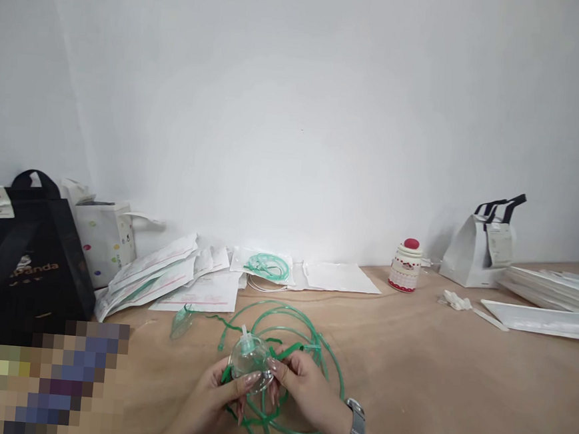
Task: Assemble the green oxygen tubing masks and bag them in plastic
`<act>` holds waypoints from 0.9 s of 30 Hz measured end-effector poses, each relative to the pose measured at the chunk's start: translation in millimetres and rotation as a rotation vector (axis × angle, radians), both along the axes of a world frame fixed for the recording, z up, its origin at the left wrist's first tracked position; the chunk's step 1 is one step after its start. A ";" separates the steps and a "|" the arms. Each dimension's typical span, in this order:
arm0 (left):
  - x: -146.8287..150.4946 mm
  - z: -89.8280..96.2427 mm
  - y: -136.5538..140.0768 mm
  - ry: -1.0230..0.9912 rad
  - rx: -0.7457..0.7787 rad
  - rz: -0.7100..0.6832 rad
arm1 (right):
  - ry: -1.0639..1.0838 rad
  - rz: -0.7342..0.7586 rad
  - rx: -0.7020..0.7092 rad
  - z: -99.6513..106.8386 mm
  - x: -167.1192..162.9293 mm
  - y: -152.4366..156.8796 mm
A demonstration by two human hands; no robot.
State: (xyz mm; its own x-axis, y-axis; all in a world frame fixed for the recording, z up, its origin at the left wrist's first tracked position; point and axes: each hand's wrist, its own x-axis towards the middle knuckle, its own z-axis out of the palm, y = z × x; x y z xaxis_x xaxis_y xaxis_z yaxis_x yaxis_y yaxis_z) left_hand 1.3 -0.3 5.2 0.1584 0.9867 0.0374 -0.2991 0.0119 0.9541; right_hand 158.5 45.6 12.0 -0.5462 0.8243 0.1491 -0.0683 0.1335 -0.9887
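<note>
A clear oxygen mask point(252, 362) with a pale connector on top is held between both hands above the table. My left hand point(226, 387) grips its left edge, thumb lying over the clear shell. On the other side my right hand point(301, 382), below a wrist watch, pinches the mask's right edge near the green strap. Coiled green tubing point(306, 325) lies on the table around and beneath the hands. Farther left rests a second clear greenish mask point(181, 322), touched by neither hand. Some fingers are hidden behind the held mask.
Sealed white packets point(159, 273) pile up at the back left beside a black bag point(39, 271). A packet with green tubing point(267, 267) lies by the wall. Right of it stand a jar point(406, 266) and a white bag point(470, 251); flat packages point(552, 321) lie at right.
</note>
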 end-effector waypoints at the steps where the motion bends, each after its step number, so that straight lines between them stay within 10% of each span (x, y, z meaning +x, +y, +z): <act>1: -0.2 -1.1 1.0 -0.015 -0.005 0.004 | 0.004 -0.023 -0.002 -1.0 -1.2 -1.1; 15: 3.7 7.5 -3.7 -0.046 -0.020 -0.056 | 0.152 0.005 -0.020 -7.0 -5.4 -6.1; 27: 9.2 -13.3 -2.3 -0.283 -0.148 -0.260 | 0.454 0.067 -0.305 2.2 -14.0 -25.3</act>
State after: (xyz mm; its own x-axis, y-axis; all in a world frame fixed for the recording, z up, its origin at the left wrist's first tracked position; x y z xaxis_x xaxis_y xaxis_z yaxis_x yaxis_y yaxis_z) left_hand 10.6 -2.7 -8.1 0.4073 0.9130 -0.0238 -0.5185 0.2526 0.8169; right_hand 144.5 20.3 14.3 -0.5352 0.8328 0.1418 -0.4956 -0.1736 -0.8510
